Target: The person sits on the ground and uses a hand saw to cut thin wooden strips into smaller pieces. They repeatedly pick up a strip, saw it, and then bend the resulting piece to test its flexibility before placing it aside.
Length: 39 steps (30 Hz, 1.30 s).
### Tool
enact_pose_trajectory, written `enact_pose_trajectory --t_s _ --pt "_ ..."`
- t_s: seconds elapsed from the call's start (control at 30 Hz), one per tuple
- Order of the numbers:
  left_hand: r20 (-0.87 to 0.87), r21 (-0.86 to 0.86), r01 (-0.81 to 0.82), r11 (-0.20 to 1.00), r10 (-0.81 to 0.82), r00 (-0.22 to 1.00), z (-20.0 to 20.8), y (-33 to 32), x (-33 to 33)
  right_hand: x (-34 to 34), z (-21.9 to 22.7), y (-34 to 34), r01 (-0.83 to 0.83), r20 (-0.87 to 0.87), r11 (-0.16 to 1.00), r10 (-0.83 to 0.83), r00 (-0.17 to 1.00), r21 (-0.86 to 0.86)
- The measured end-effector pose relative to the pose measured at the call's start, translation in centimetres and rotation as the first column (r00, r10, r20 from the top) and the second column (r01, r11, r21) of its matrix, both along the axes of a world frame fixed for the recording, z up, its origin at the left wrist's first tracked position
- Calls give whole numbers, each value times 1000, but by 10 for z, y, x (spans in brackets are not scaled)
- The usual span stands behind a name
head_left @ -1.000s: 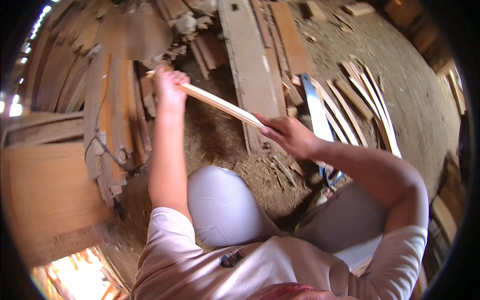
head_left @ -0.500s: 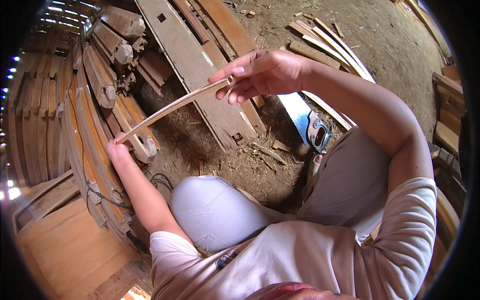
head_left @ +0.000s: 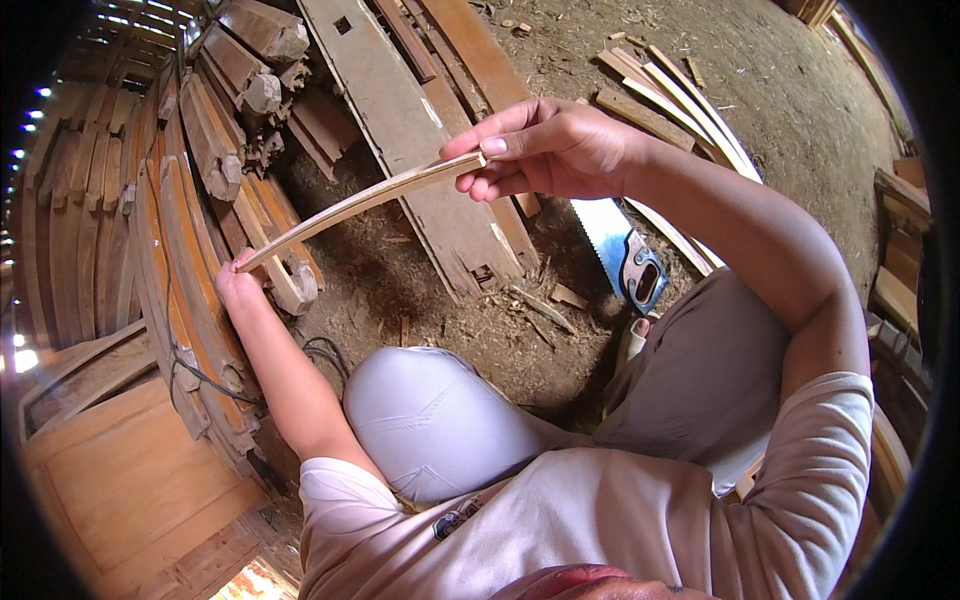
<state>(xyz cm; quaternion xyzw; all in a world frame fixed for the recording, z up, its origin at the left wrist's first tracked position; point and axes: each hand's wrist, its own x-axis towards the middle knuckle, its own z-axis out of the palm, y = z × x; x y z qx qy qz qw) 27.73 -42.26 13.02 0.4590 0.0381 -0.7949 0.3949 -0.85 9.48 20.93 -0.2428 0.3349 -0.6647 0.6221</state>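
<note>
A thin, pale wooden strip spans the air between my two hands, slanting up from left to right. My left hand is closed around its lower left end, beside the stacked timber. At the other end my right hand pinches the tip between thumb and fingers, the remaining fingers curled loosely below. Under the right wrist, a handsaw with a bright blade and a dark-and-blue handle rests on the ground by my right foot.
Stacked beams line the left side, with a black cable across them. Long planks lie ahead. Loose wood strips are on the dirt at the far right. A wooden panel leans at lower left, and chips litter the ground.
My right hand and its end of the strip have shifted slightly right. The strip turned a little, and the whole view swung slightly. Both hands keep their hold.
</note>
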Motion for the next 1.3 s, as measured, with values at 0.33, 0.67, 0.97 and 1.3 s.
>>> enact_pose_trajectory --t_s 0.33,0.67,0.97,1.3 --pt "-14 3 15 1000 -15 1000 -3 -5 4 1 -6 1 37 12 999 -38 999 11" --pt "-19 -27 4 1000 -4 1000 -3 4 -2 -1 -6 3 50 3 999 -50 999 5" --pt "0 -5 -31 1000 31 1000 3 12 -5 -1 -7 2 56 20 998 -57 998 28" --pt "1 -119 8 993 -8 1000 -5 -1 -1 -3 -12 0 51 38 998 -53 998 30"
